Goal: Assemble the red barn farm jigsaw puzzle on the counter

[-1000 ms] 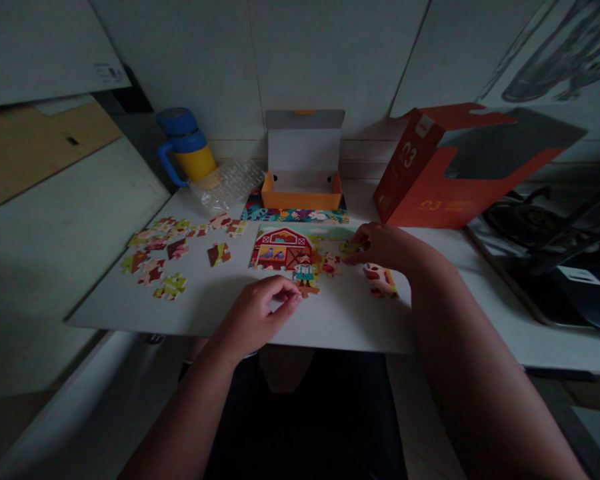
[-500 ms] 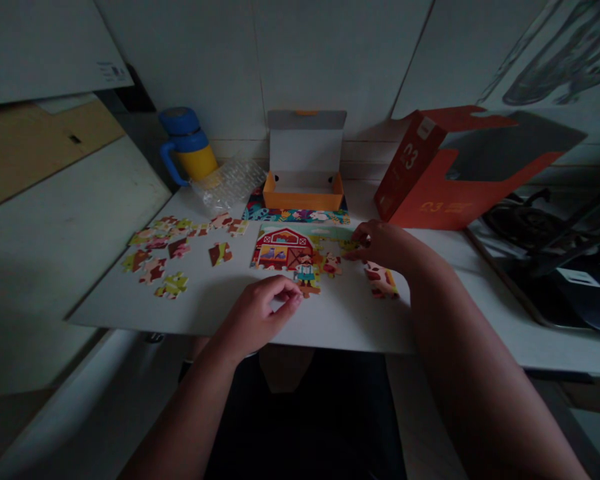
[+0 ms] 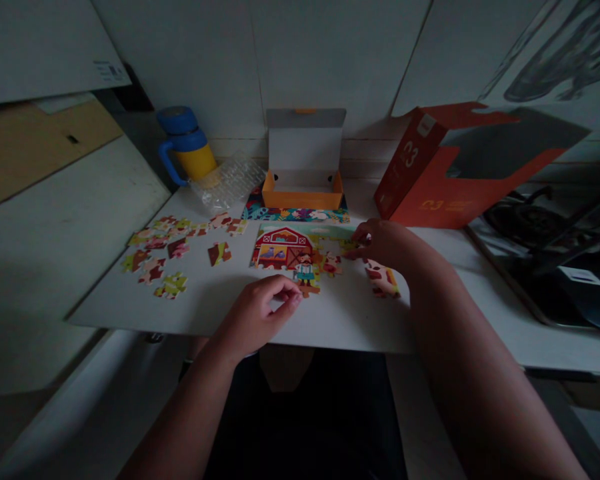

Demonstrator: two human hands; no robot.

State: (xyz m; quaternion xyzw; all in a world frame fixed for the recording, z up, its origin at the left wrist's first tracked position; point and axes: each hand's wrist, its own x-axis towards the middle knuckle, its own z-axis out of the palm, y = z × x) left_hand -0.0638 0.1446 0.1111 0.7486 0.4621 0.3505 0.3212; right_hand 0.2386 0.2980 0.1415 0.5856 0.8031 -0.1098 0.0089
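Observation:
A partly joined jigsaw puzzle (image 3: 285,250) lies flat on the table, picturing a red barn and a farmer in a hat. My left hand (image 3: 260,310) rests by its lower edge, thumb and fingers curled together with nothing seen in them. Over the puzzle's right side, my right hand (image 3: 387,243) has its thumb and fingers on a yellow-green puzzle piece (image 3: 353,244), partly hidden by the hand. Just below that hand lie joined pieces with brown-and-white patches (image 3: 380,279). A single loose piece (image 3: 220,253) sits left of the puzzle.
Several loose pieces (image 3: 173,285) are spread on the table's left. Behind stand a blue-and-yellow jug (image 3: 195,157), clear plastic wrap (image 3: 227,183), an open orange box (image 3: 303,200) on a patterned sleeve (image 3: 295,215), and a large red-orange carton (image 3: 425,190). Dark equipment (image 3: 545,267) occupies the right.
Both hands stay nearly where they were, and the puzzle looks the same. The view has shifted very slightly.

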